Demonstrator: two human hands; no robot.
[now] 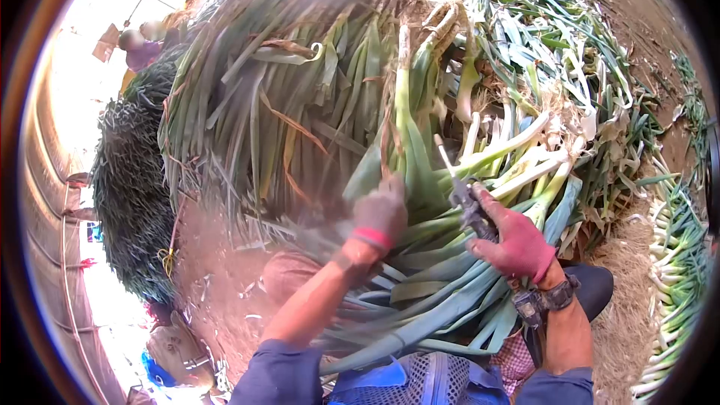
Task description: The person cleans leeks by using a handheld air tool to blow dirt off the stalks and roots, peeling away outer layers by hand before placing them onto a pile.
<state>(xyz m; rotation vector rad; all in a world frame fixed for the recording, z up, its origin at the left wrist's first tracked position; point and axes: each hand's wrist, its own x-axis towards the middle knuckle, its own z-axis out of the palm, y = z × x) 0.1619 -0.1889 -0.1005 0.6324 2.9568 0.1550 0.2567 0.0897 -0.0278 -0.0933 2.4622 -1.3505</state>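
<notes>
My left hand (380, 215), in a dusty glove with a red cuff, has its fingers closed on a green leek (406, 116) that stands upright from the heap. In my right hand (520, 240), gloved in dark pink, is a dark tool (472, 210) with a thin metal nozzle pointing up and left, close to the leek's lower leaves. Leeks with pale stems and roots (525, 169) lie across my lap, their long blue-green leaves (442, 315) spreading below my hands.
A large pile of untrimmed leeks (262, 90) rises ahead, with loose leaves (577, 52) to its right. Leeks lie in a row (671, 285) at far right. A dark leafy heap (139, 187) stands left, near a person (139, 49) in purple. Cut roots (622, 307) cover ground at right.
</notes>
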